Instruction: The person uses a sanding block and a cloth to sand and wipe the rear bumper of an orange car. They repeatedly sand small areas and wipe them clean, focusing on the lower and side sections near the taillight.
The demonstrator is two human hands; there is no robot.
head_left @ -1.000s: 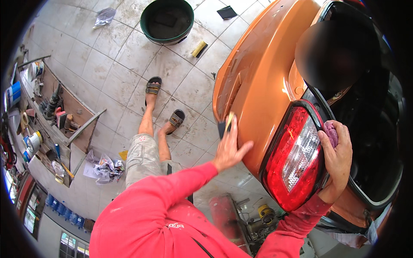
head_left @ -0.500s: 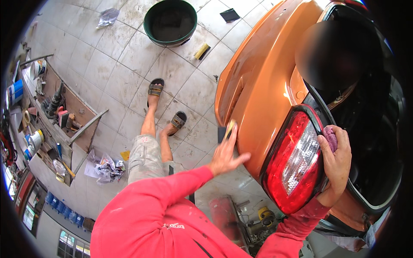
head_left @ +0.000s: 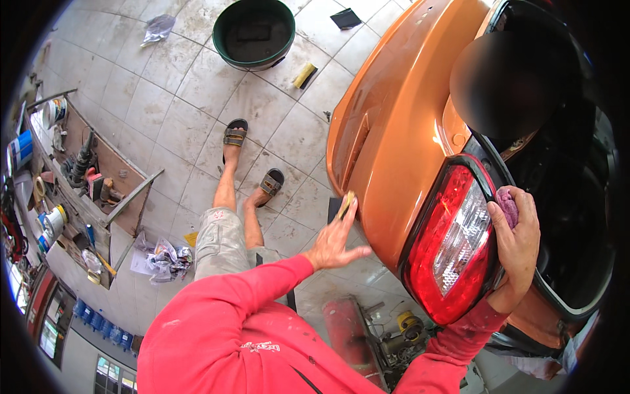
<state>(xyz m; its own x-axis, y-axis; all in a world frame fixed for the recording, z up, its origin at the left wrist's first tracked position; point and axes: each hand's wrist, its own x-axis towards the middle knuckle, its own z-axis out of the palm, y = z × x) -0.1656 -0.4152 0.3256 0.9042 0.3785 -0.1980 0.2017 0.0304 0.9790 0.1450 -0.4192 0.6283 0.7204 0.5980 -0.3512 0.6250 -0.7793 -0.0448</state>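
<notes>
My left hand (head_left: pixel 333 241) is at the lower left edge of the orange car bumper (head_left: pixel 394 177). Its fingers are stretched along a yellow sanding pad (head_left: pixel 346 205) with a dark sheet at its side, and the thumb points out toward the bodywork. My right hand (head_left: pixel 516 246) is by the inner edge of the red and clear tail light (head_left: pixel 449 240). Bunched between its fingers and thumb is a purple cloth (head_left: pixel 507 209). The palm side of my left hand is hidden.
A dark green tub (head_left: pixel 254 33) stands on the tiled floor, with another yellow pad (head_left: pixel 305 75) and a dark sheet (head_left: pixel 346 19) nearby. Left is a workbench (head_left: pixel 128 203) with tools and cans. Crumpled plastic (head_left: pixel 167 257) lies beside it. Machinery (head_left: pixel 400 345) sits below the car.
My left hand has drawn slightly left and down, away from the bumper's face, with the yellow pad. My right hand stays by the tail light with the cloth.
</notes>
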